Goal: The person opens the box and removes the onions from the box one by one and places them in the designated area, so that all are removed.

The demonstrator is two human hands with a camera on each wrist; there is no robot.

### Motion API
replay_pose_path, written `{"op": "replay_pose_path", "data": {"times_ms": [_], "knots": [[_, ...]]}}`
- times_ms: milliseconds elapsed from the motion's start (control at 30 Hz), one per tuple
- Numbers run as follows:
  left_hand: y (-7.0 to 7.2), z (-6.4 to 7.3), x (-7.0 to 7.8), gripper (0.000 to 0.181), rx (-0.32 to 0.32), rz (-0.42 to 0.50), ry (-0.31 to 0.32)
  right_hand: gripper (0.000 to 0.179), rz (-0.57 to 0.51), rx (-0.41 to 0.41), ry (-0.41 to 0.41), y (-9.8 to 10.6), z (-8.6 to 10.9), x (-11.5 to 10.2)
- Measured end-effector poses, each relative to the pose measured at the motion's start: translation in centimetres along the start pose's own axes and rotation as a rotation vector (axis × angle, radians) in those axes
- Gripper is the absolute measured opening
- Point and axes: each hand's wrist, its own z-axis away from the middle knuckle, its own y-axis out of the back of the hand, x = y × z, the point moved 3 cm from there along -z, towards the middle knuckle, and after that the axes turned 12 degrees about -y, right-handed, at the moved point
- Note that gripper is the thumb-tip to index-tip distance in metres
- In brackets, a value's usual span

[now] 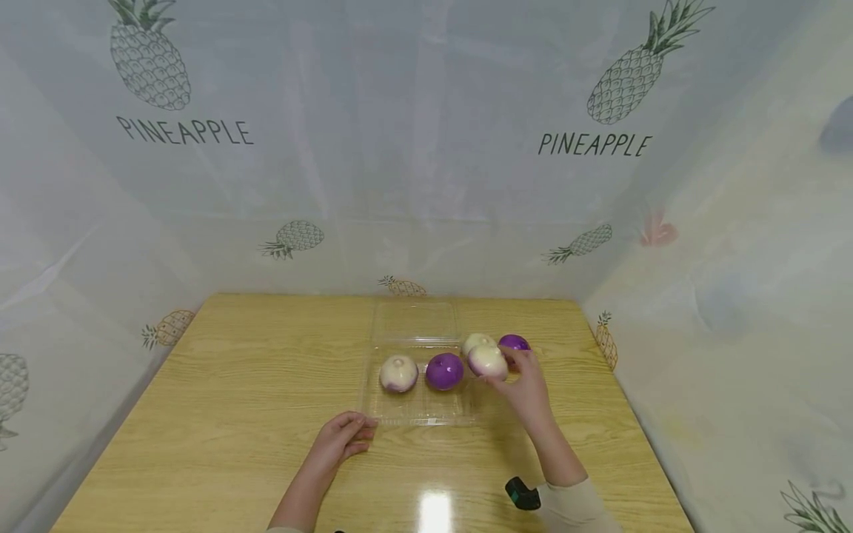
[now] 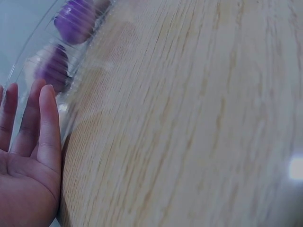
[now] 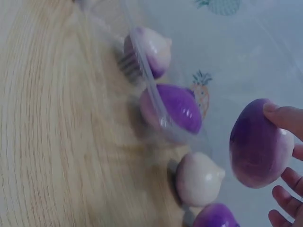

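Note:
My right hand holds a shiny white-and-purple onion between thumb and fingers. It is raised off the table, right of the clear plastic clamshell box. Inside the box are a mostly white onion on the left and a purple onion on the right. Beyond the right hand, another white onion and a purple onion sit on the table, partly hidden in the head view. My left hand has its fingertips at the box's front left corner; its fingers look fairly straight in the left wrist view.
The box's clear lid lies folded back toward the far edge of the wooden table. A pineapple-print sheet hangs behind and along both sides. A small black device is by the right sleeve.

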Motion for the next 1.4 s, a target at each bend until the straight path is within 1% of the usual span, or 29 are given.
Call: {"op": "replay_pose_path", "data": {"times_ms": [167,300,433,633,767,900,1000,1200,1400], "knots": [[0.1,-0.1,-0.1,0.023,0.009,0.009,-0.003,0.068,0.031,0.025,-0.021,1.3,-0.8,1.4],[0.2,-0.2,-0.2,0.022,0.006,0.012,-0.007,0.067,0.048,0.062,-0.033,2.2,-1.5,2.7],[0.2,-0.2,-0.3,0.022,0.002,0.019,-0.009,0.065,0.062,0.108,-0.029,3.0,-2.3,4.0],[0.3,-0.2,-0.5,0.019,0.013,0.031,-0.005,0.063,0.075,0.194,-0.02,4.1,-3.2,5.8],[0.3,-0.3,-0.6,0.019,0.017,0.034,-0.004,0.063,0.081,0.233,-0.055,4.9,-3.8,7.0],[0.4,-0.3,-0.6,0.02,0.013,0.035,-0.007,0.065,0.092,0.244,-0.104,5.7,-4.2,8.1],[0.4,-0.3,-0.6,0.022,0.008,0.035,-0.007,0.066,0.107,0.241,-0.125,6.1,-4.5,8.7],[0.5,-0.3,-0.6,0.025,-0.001,0.036,-0.009,0.066,0.12,0.241,-0.146,6.6,-5.2,9.7],[0.5,-0.2,-0.6,0.027,-0.002,0.034,-0.009,0.064,0.117,0.226,-0.156,6.4,-6.0,10.8]]}}
